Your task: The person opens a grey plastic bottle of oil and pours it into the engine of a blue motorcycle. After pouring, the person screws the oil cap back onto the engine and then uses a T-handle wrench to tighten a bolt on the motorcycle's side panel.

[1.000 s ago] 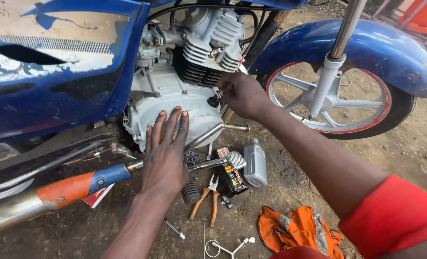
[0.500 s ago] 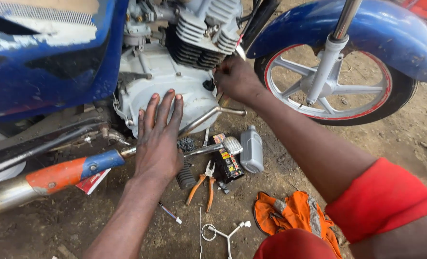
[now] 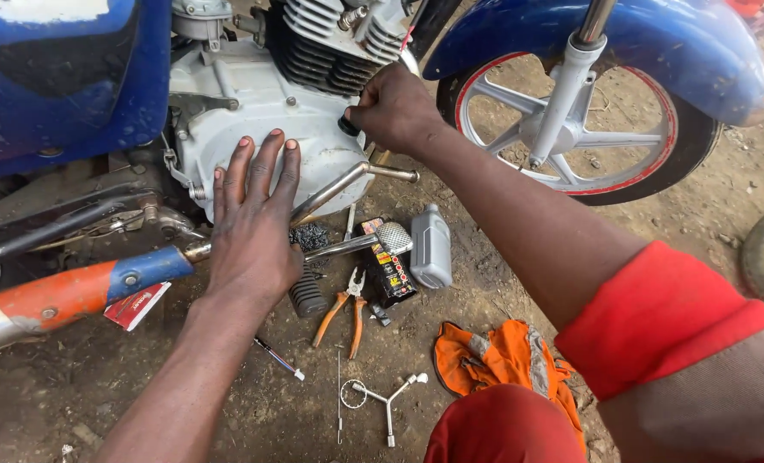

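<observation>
**Hands on the engine's side cover**

The left hand (image 3: 249, 231) lies flat on the pale grey metal engine side cover (image 3: 253, 120) of the blue motorcycle, its fingers (image 3: 266, 167) straight and spread apart, gripping nothing. The right hand (image 3: 395, 107) is at the cover's upper right edge, its fingers curled together and pinched on a small black round cap (image 3: 347, 126); the cap shows just at the fingertips, against the cover and below the finned cylinder (image 3: 326, 47).

On the dirt ground under the engine lie orange-handled pliers (image 3: 341, 313), a grey plastic oil bottle (image 3: 431, 249) just beside a dark carton (image 3: 389, 270), a three-armed metal socket wrench (image 3: 388, 396) and an orange cloth (image 3: 502, 360).
</observation>
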